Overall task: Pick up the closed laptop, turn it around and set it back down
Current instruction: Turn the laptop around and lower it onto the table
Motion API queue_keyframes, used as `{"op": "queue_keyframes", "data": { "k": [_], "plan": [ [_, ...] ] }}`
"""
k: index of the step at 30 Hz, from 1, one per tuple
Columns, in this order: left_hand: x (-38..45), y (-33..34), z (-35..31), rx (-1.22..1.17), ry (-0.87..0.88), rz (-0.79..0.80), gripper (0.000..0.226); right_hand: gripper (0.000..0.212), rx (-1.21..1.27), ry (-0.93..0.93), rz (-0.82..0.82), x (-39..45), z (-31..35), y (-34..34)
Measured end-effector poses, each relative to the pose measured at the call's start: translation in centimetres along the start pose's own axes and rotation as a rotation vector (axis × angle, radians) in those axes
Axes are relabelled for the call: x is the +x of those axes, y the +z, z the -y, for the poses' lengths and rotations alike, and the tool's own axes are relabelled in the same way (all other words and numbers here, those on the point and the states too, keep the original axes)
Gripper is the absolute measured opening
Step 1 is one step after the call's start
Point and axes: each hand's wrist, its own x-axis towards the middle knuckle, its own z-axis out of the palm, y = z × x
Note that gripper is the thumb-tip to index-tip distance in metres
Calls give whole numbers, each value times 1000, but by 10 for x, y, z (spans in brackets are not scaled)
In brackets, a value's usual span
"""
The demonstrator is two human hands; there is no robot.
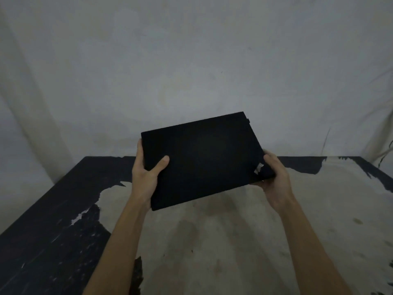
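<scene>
The closed black laptop (pixel 204 158) is held in the air above the table (pixel 234 231), its lid facing me and the whole slab rotated so the right side sits higher and farther. A small silver logo shows at its near right corner. My left hand (pixel 145 175) grips the left edge, thumb on top of the lid and fingers underneath. Around the near right corner my right hand (pixel 274 179) is closed from below and the side.
The table top is worn, with black paint left along the left side and back edge and pale bare patches in the middle and right. A creased pale cloth backdrop (pixel 191 71) hangs right behind the table.
</scene>
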Motion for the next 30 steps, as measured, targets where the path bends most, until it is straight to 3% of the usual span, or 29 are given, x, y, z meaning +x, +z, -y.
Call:
{"op": "queue_keyframes", "data": {
  "k": [2,9,21,30],
  "plan": [
    [2,-5,-4,38,-9,32,87,38,-120,-27,95,1,6,-7],
    [0,-15,-2,80,-88,153,84,82,-227,-25,143,10,5,2],
    [10,-12,11,179,-86,254,83,59,-297,-12,103,25,-13,-5],
    [33,2,50,186,-168,60,65,53,-405,90,92,46,-33,-15]
  ]
}}
